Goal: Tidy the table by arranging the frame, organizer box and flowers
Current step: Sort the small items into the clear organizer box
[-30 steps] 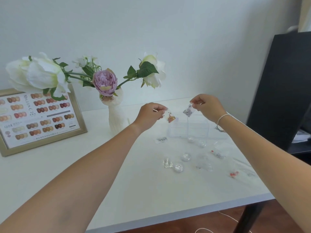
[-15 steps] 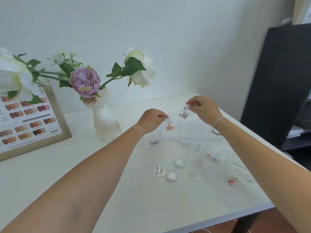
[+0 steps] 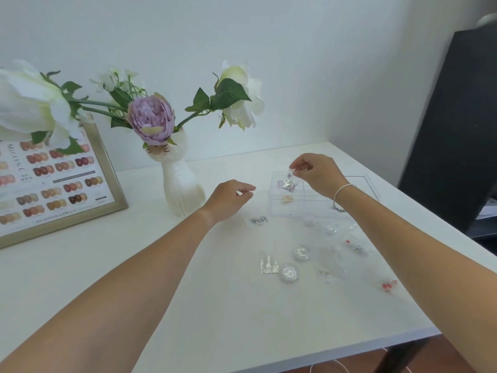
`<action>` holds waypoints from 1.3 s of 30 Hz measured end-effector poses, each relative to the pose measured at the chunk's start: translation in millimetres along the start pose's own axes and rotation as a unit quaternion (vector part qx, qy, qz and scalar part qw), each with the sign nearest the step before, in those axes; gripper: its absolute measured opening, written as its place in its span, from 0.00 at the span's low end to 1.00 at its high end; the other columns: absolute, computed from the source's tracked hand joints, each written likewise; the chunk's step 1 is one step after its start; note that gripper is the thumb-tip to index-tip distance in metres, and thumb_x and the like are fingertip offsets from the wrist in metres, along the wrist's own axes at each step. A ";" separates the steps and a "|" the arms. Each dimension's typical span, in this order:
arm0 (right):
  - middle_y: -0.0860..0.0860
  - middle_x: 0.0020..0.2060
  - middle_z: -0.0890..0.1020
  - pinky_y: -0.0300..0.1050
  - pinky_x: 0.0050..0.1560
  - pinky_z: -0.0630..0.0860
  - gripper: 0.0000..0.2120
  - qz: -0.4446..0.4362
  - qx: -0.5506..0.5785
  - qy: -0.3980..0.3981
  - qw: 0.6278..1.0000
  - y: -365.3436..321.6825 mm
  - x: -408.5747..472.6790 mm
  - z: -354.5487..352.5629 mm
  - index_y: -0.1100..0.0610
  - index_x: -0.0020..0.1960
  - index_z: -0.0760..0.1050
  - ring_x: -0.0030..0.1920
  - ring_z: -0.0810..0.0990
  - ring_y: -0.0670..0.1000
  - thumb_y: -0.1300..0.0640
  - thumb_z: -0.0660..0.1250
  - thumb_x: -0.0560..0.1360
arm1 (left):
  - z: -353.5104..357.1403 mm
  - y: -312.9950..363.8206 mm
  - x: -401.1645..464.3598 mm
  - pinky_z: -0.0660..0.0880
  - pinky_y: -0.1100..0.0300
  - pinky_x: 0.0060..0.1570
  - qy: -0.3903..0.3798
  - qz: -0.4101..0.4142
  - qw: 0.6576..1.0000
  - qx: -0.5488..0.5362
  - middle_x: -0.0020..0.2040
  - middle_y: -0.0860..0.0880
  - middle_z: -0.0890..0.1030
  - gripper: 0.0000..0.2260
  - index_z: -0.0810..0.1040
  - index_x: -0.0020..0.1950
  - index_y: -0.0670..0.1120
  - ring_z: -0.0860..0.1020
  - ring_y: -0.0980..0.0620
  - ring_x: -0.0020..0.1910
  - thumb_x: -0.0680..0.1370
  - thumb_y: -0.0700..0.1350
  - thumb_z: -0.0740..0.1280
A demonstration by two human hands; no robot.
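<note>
Since a moment ago my left hand (image 3: 231,196) has let go of its orange-flecked packet (image 3: 286,199), which now lies inside the clear organizer box (image 3: 309,208), and that hand hangs loosely curled, holding nothing, just left of the box. My right hand (image 3: 317,172) still pinches the silver glitter packet (image 3: 291,183), now lowered over the box's left part. The frame (image 3: 107,173) and the flowers (image 3: 152,119) in their white vase (image 3: 181,184) stand on the table (image 3: 134,265), left of my hands.

view: head-worn, single | faces: forward and down over white table (image 3: 188,305) | range: arm's reach
</note>
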State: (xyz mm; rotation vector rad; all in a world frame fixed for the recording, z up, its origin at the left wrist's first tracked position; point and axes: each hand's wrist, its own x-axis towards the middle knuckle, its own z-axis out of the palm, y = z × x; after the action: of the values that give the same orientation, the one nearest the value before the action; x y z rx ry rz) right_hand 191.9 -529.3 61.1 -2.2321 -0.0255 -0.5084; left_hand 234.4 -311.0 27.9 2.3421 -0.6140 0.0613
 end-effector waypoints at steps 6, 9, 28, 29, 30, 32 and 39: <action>0.50 0.41 0.78 0.26 0.31 0.67 0.08 -0.008 -0.067 -0.026 0.997 -5.1 -4.4 11.6 0.55 0.44 0.79 0.39 0.73 0.48 0.64 0.63 0.73 | 5.1 -9.8 -15.8 0.66 0.71 0.40 -0.055 -0.016 0.998 0.006 0.47 0.55 0.76 0.11 0.80 0.56 0.50 0.72 0.65 0.39 0.74 0.50 0.67; 0.53 0.44 0.81 0.36 0.39 0.69 0.10 -0.015 -0.116 -0.049 0.992 -6.4 -8.7 14.3 0.55 0.45 0.79 0.42 0.75 0.50 0.64 0.61 0.73 | 8.8 -10.5 -21.8 0.66 0.75 0.36 -0.070 -0.015 0.997 0.020 0.44 0.58 0.75 0.11 0.80 0.54 0.52 0.72 0.66 0.39 0.73 0.52 0.69; 0.42 0.43 0.76 0.28 0.39 0.66 0.10 -0.101 -0.175 -0.234 0.951 -42.7 -96.9 23.9 0.49 0.52 0.79 0.37 0.71 0.35 0.52 0.69 0.71 | -5.9 -12.5 -61.2 0.65 0.66 0.46 -0.081 -0.023 0.995 0.062 0.46 0.53 0.75 0.15 0.79 0.57 0.45 0.75 0.54 0.46 0.73 0.48 0.69; 0.43 0.45 0.76 0.32 0.41 0.66 0.12 -0.090 -0.193 -0.255 0.943 -43.8 -98.5 24.6 0.48 0.54 0.78 0.39 0.71 0.38 0.49 0.69 0.71 | -8.2 -12.8 -63.8 0.65 0.66 0.46 -0.080 -0.028 0.994 0.067 0.46 0.53 0.75 0.15 0.79 0.57 0.45 0.75 0.53 0.47 0.72 0.49 0.70; 0.44 0.47 0.76 0.35 0.44 0.66 0.15 -0.078 -0.208 -0.272 0.936 -44.8 -99.8 25.4 0.49 0.55 0.77 0.42 0.71 0.40 0.48 0.70 0.70 | -10.5 -13.0 -66.5 0.66 0.65 0.45 -0.080 -0.033 0.994 0.072 0.46 0.52 0.75 0.16 0.79 0.57 0.45 0.75 0.53 0.46 0.72 0.50 0.70; 0.46 0.50 0.77 0.39 0.50 0.68 0.18 -0.059 -0.230 -0.294 0.926 -46.7 -102.7 27.4 0.50 0.56 0.77 0.49 0.73 0.46 0.46 0.71 0.68 | -15.1 -13.5 -71.7 0.66 0.65 0.45 -0.082 -0.037 0.992 0.087 0.46 0.52 0.76 0.17 0.79 0.57 0.45 0.74 0.54 0.45 0.71 0.52 0.71; 0.47 0.47 0.74 0.40 0.49 0.67 0.18 -0.030 -0.238 -0.311 0.920 -50.1 -106.5 33.7 0.53 0.55 0.77 0.50 0.72 0.48 0.49 0.72 0.68 | -24.8 -15.6 -84.6 0.67 0.65 0.43 -0.099 -0.027 0.989 0.102 0.48 0.50 0.77 0.11 0.80 0.52 0.46 0.74 0.54 0.45 0.72 0.50 0.70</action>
State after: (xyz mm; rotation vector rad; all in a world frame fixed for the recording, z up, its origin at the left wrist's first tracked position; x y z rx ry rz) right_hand 96.6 -455.6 39.1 -2.7923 -0.3319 0.2160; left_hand 169.5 -250.0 19.0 2.5836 -0.6665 -0.1426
